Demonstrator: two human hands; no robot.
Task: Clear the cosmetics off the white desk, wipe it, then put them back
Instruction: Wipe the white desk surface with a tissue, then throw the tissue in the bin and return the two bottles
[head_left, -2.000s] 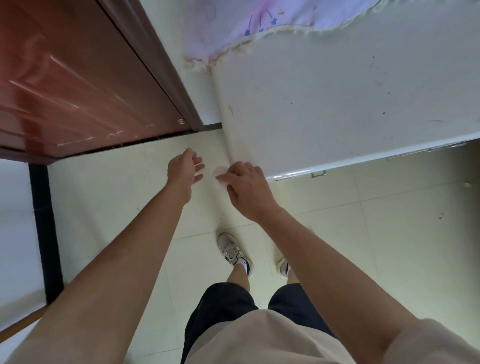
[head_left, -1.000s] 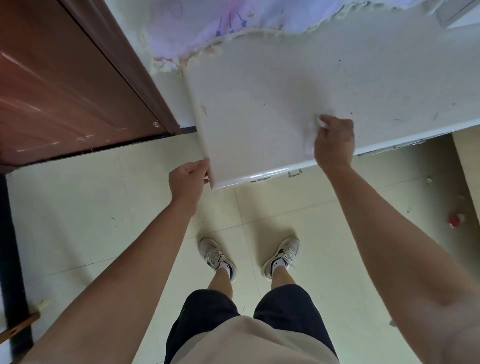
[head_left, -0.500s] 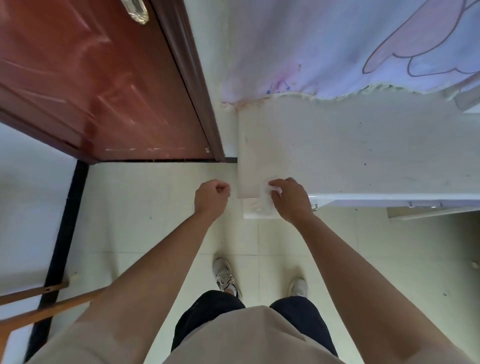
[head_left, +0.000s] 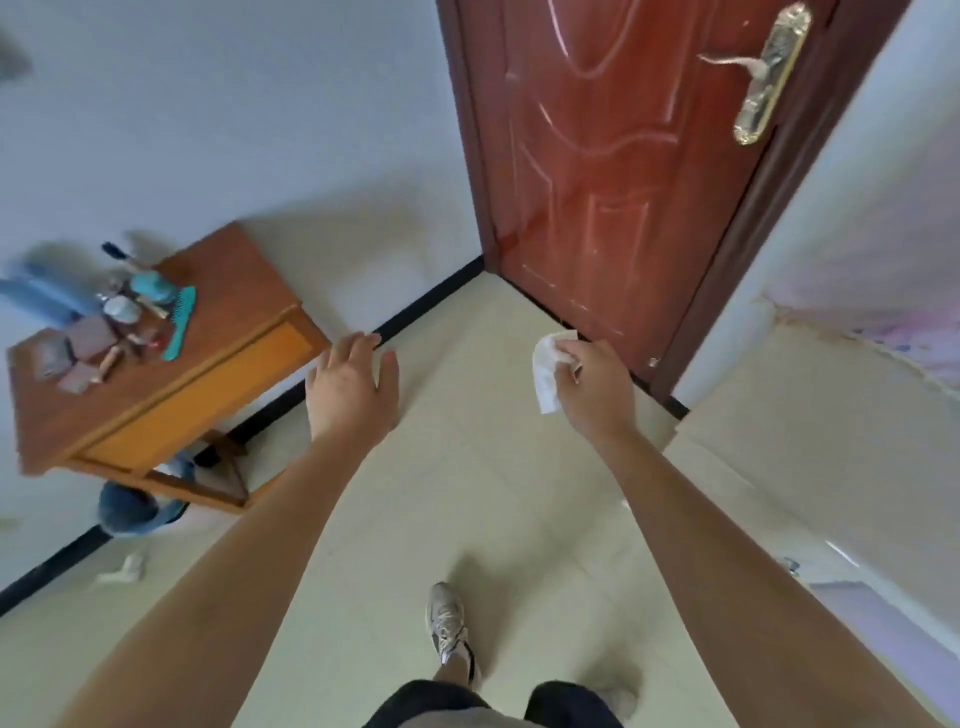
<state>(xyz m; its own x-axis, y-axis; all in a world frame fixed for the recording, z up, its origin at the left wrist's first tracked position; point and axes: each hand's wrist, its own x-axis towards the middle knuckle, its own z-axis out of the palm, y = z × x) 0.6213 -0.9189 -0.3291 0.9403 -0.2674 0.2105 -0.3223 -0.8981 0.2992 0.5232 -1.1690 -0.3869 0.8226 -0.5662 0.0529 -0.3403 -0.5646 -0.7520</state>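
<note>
The white desk (head_left: 831, 441) shows at the right edge, its top bare. My right hand (head_left: 592, 384) pinches a white wipe (head_left: 545, 374) in the air over the floor, left of the desk. My left hand (head_left: 348, 384) is spread with straight fingers and holds nothing. Several cosmetics (head_left: 104, 332) and a teal comb (head_left: 179, 325) lie grouped on a small wooden table (head_left: 208, 384) at the left, a short way from my left hand.
A red-brown door (head_left: 623, 182) with a brass handle (head_left: 769, 73) stands closed ahead. A pale patterned cloth (head_left: 893, 312) hangs behind the white desk. Blue items (head_left: 135, 512) sit under the wooden table. Pale tiled floor (head_left: 467, 493) lies between both tables.
My view has swung left, from the white desk to the wooden table. My right hand has lifted the wipe off the desk corner. My left hand has uncurled from a fist.
</note>
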